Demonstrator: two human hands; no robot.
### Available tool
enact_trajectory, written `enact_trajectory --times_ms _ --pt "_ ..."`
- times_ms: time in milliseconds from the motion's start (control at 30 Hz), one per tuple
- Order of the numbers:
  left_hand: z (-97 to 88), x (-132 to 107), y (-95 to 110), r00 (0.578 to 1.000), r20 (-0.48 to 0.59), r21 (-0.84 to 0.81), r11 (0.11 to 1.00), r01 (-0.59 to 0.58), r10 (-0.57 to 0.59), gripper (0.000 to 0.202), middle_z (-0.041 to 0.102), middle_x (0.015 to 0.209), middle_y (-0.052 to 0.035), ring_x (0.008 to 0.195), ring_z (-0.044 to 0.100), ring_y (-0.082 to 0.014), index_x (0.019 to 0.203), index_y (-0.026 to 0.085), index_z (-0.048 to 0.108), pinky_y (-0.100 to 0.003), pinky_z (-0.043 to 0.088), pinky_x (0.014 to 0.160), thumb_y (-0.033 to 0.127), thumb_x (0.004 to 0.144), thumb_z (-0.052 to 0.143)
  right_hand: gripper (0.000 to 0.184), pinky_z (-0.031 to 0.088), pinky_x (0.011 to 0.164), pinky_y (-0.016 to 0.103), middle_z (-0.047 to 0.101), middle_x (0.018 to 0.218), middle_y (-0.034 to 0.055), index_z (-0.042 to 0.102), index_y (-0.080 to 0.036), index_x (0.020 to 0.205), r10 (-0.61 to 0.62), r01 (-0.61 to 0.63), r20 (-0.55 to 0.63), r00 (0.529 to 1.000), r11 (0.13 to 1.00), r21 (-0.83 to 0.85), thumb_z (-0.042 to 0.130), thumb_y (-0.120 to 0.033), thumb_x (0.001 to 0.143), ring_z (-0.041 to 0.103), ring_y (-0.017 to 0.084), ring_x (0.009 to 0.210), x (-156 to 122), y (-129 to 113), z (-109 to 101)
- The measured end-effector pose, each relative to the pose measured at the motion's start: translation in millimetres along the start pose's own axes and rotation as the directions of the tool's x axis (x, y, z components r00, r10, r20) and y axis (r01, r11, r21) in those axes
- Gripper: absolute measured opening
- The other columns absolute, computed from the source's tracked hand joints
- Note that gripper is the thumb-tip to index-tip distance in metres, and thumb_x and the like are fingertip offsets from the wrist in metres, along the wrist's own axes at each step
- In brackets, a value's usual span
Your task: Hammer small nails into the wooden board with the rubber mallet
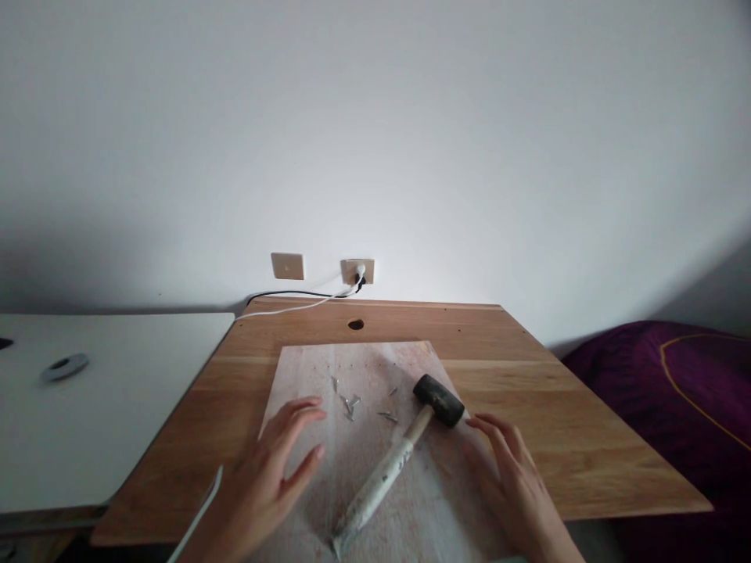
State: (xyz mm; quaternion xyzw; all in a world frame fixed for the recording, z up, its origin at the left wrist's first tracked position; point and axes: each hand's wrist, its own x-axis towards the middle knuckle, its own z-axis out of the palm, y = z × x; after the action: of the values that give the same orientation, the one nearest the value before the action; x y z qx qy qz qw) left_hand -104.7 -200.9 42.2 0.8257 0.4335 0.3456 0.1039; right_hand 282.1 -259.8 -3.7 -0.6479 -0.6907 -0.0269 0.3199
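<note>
A rubber mallet point(381, 473) with a black head and a pale, worn handle lies diagonally across a whitish board point(411, 516). Several small metal nails point(350, 405) are scattered on the board, left of the mallet's head. Over the board's left side hovers my left hand point(282, 453), fingers apart and curved, nothing in it, close to the nails. My right hand point(510, 469) is at the board's right edge, just right of the mallet head, its fingers loosely spread and holding nothing. A row of small marks runs along the board's far part.
The board rests on a wooden table point(587, 446) against a white wall. A white table point(88, 438) adjoins at left, bearing a grey ring-shaped object point(64, 367). Cables point(293, 307) run to a wall socket point(352, 270). Purple fabric point(634, 375) bulges at right.
</note>
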Motion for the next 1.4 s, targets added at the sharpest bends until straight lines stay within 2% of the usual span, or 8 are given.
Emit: enact_trajectory --times_ms 200,333,533,800,1000,1200,1300,1400 --pt "8.9 -50.7 -7.4 0.977 0.038 0.337 0.918 -0.211 0.21 0.044 0.066 0.139 -0.0045 0.131 0.061 -0.0226 0.136 0.026 0.058 -0.031 0.049 0.112 0.044 0.097 0.06 0.033 0.057 0.1 0.053 0.061 0.133 0.0099 0.054 -0.032 0.134 -0.008 0.007 0.078 0.997 1.0 0.007 0.047 -0.041 0.103 0.065 0.03 0.12 -5.4 7.6 8.7" --pt "4.0 -57.0 -4.3 0.955 0.085 0.465 0.836 -0.289 0.283 0.054 0.062 0.146 -0.0051 0.139 0.053 -0.0228 0.145 0.021 0.052 -0.031 0.039 0.12 0.048 0.099 0.056 0.034 0.059 0.1 0.05 0.056 0.138 0.0099 0.054 -0.032 0.136 0.018 -0.021 0.076 0.997 0.999 0.04 0.046 -0.041 0.103 0.066 0.028 0.121 -7.0 6.2 11.2" --pt "-1.5 -63.6 0.6 0.927 0.153 0.502 0.781 -0.372 0.343 0.059 0.058 0.15 -0.0064 0.144 0.047 -0.0273 0.145 0.023 0.055 -0.042 0.025 0.129 0.057 0.097 0.055 0.036 0.057 0.103 0.047 0.056 0.138 0.0097 0.053 -0.03 0.136 -0.003 -0.005 0.097 0.995 0.997 0.08 0.05 -0.038 0.101 0.063 0.028 0.123 -4.7 -3.0 8.4" --pt "-0.9 -72.3 -27.1 0.987 0.003 0.614 0.779 -0.127 0.158 0.057 0.063 0.143 -0.0104 0.144 0.047 -0.03 0.152 0.017 0.045 -0.051 0.008 0.13 0.045 0.102 0.044 0.021 0.056 0.099 0.051 0.06 0.126 0.0087 0.06 -0.028 0.117 -0.017 0.006 0.057 0.998 0.984 0.178 0.056 -0.033 0.097 0.062 0.03 0.116 10.5 -47.4 33.3" --pt "-8.5 -84.8 -65.1 0.984 -0.162 0.657 0.752 0.048 0.079 0.05 0.064 0.14 -0.0169 0.141 0.05 -0.034 0.147 0.015 0.048 -0.058 0.023 0.124 0.038 0.104 0.037 0.017 0.055 0.1 0.05 0.059 0.124 0.0097 0.058 -0.027 0.114 -0.032 0.018 0.047 0.998 0.962 0.271 0.056 -0.026 0.097 0.059 0.03 0.117 31.0 -92.3 63.6" --pt "-26.1 -109.7 -105.3 0.976 -0.14 0.664 0.747 -0.034 0.169 0.034 0.062 0.141 -0.0178 0.149 0.039 -0.0345 0.123 0.023 0.06 -0.068 0.03 0.117 0.011 0.097 0.041 0.021 0.053 0.098 0.05 0.06 0.124 0.0096 0.06 -0.026 0.111 -0.062 0.048 0.046 0.997 0.962 0.267 0.06 -0.018 0.092 0.059 0.03 0.112 40.5 -139.1 87.6" --pt "-34.6 -111.2 -111.4 0.97 -0.229 0.601 0.795 0.077 0.079 0.036 0.062 0.142 -0.019 0.151 0.036 -0.0347 0.121 0.022 0.059 -0.07 0.028 0.118 0.01 0.097 0.036 0.021 0.054 0.094 0.052 0.062 0.122 0.0104 0.061 -0.025 0.11 -0.048 0.036 0.045 0.998 0.971 0.236 0.061 -0.018 0.09 0.06 0.031 0.107 44.0 -161.0 97.2" --pt "-48.8 -100.5 -105.6 0.935 -0.347 0.506 0.826 0.248 -0.068 0.033 0.061 0.141 -0.0171 0.146 0.044 -0.0332 0.125 0.022 0.057 -0.063 0.033 0.119 0.021 0.1 0.036 0.021 0.054 0.093 0.051 0.063 0.123 0.0099 0.063 -0.026 0.111 -0.044 0.031 0.044 0.998 0.968 0.25 0.062 -0.021 0.091 0.061 0.031 0.106 46.1 -171.8 101.8"
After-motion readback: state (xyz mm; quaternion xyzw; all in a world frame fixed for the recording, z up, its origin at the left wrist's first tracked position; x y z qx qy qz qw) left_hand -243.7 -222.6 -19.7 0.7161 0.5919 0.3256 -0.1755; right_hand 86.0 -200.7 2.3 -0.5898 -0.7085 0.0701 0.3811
